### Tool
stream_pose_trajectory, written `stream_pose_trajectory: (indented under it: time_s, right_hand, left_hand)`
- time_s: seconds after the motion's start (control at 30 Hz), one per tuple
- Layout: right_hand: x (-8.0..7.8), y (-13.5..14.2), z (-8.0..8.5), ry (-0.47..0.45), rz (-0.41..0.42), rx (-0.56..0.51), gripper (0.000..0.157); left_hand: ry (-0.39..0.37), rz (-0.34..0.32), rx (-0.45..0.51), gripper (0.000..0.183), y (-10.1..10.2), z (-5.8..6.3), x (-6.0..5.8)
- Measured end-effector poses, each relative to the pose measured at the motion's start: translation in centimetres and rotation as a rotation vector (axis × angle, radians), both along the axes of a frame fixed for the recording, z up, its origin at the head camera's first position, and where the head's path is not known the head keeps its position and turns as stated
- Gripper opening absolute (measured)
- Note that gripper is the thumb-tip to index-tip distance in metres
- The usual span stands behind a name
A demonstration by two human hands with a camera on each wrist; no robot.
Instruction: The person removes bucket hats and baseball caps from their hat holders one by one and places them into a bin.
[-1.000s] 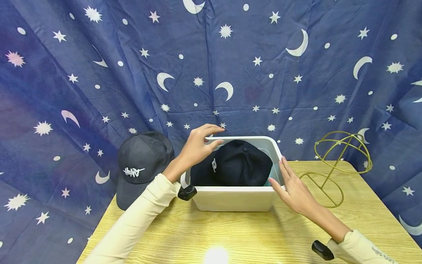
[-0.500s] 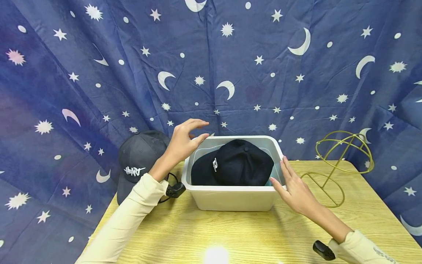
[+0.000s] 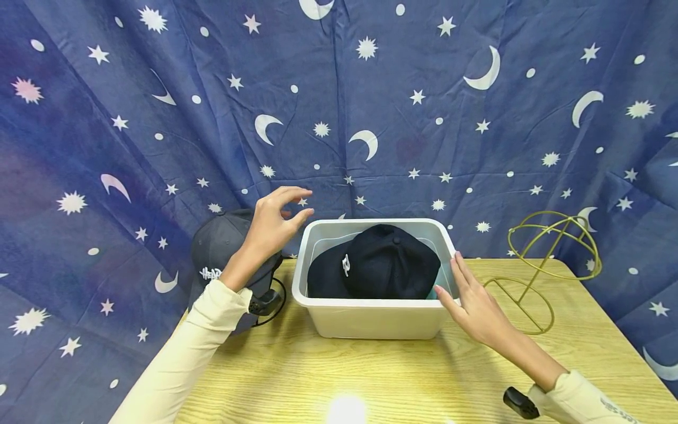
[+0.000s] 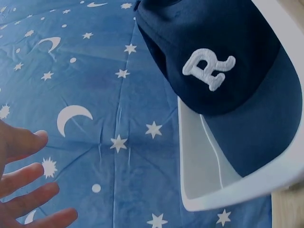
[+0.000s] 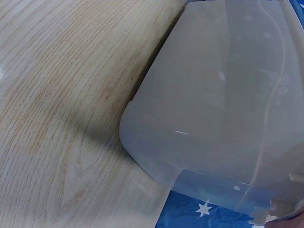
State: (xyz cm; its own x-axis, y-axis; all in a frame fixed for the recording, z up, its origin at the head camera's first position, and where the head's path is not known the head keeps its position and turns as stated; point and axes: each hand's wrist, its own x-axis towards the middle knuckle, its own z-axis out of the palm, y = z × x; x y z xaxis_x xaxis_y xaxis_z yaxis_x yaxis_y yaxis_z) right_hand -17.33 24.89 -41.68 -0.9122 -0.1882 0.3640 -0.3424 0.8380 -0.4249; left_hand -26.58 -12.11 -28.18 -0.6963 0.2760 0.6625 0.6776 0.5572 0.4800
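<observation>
A dark navy baseball cap (image 3: 392, 262) with a white letter R lies in the white plastic bin (image 3: 378, 321), its brim toward the left. My left hand (image 3: 272, 227) is in the air up and left of the bin, holding nothing, thumb and fingers spread apart. In the left wrist view the fingertips (image 4: 38, 185) are well away from the bin rim and the R cap (image 4: 209, 61). My right hand (image 3: 479, 306) rests with straight fingers against the bin's right rim. Behind my left forearm sits a dark grey cap (image 3: 219, 247) with white lettering, partly hidden.
A gold wire hat stand (image 3: 535, 271) is at the right of the wooden table (image 3: 296, 383), close to my right hand. A blue curtain (image 3: 339, 106) with white moons and stars hangs behind the table.
My left hand has moved left and a little up, away from the bin, and its forearm now covers more of the grey cap. The right hand and the bin stay put.
</observation>
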Motion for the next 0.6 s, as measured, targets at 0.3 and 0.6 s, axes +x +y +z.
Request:
stream_pose_trajectory:
  time_s: [0.3, 0.6]
  right_hand:
    - [0.0, 0.1, -0.1, -0.002, -0.005, -0.001, 0.073]
    - [0.0, 0.1, -0.1, -0.004, -0.005, 0.002, 0.073]
  left_hand:
    - [0.023, 0.045, 0.022, 0.030, -1.7, 0.0, 0.0]
    - [0.027, 0.093, 0.028, 0.033, -2.9, 0.1, 0.1]
